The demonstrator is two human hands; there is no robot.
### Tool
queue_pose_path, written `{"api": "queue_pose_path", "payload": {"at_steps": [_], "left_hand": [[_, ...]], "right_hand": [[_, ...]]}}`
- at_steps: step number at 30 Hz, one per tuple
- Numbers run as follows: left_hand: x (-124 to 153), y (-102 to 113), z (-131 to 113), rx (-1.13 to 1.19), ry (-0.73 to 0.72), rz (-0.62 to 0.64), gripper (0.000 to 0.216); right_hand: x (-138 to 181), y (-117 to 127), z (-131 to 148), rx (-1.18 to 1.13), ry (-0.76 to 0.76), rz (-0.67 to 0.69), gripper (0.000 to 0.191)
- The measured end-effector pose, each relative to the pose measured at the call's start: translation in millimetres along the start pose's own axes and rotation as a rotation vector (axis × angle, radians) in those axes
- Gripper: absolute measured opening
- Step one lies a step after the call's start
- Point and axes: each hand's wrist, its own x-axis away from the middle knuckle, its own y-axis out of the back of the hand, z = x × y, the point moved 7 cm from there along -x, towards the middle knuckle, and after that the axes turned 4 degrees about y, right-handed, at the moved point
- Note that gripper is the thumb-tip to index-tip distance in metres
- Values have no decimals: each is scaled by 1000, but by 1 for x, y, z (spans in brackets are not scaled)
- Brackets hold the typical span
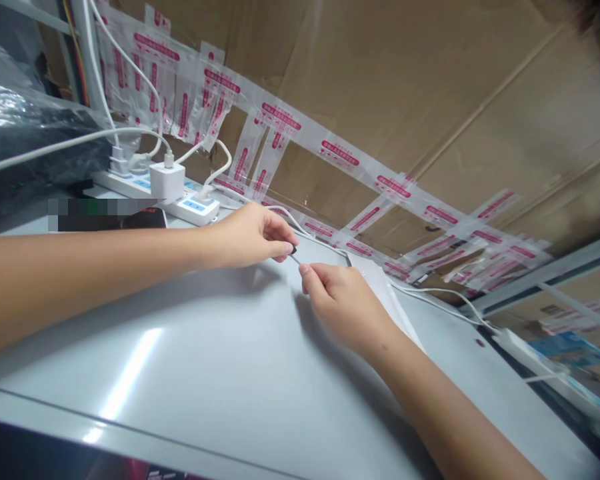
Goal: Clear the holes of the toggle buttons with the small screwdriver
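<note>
At the left end of the tabletop (190, 353), a dark bulk under clear plastic (27, 143) stood near the rear corner. To its right, a power strip (200, 208) lay along the rear edge and carried a white adapter (167, 181). This placement probably left the front of the surface to the hands and gave the white cords (55, 142) a short run to the sockets. A dark flat item (150, 218) lay in front of the strip.

The left hand (255, 235) pinched the black end of a slim piece (294, 250) between thumb and fingers. The piece was located above the tabletop, nearer the rear edge than the front, between the two hands. Its long axis slanted: the black end pointed up and leftward in the view, and the thin pale length ran down and rightward into the right hand (337, 297). That hand gripped the pale length between thumb and index finger and hid its far end. Two opposed pinches presumably steadied so small a part and controlled its angle.

Behind the right hand, a flat white item (387, 293) lay by the rear edge. A pale strip (545, 369) ran beside the right edge.
</note>
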Motion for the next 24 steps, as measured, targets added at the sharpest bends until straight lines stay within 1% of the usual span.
{"api": "queue_pose_path", "payload": {"at_steps": [4, 8, 14, 18, 21, 24], "left_hand": [[0, 0, 2, 104, 44, 6, 19], [0, 1, 4, 62, 34, -38, 19], [3, -5, 2, -14, -57, -141, 14], [6, -7, -3, -103, -161, -208, 11], [7, -7, -7, -177, -214, -235, 10], [7, -7, -8, -219, -228, -246, 9]], "right_hand": [[0, 1, 0, -10, 1, -19, 42], [1, 1, 2, 27, 12, -33, 43], [1, -2, 2, 134, -36, -41, 42], [3, -4, 4, 243, -41, -51, 42], [4, -5, 6, 338, -42, -58, 42], [5, -6, 9, 411, -40, -61, 44]]}}
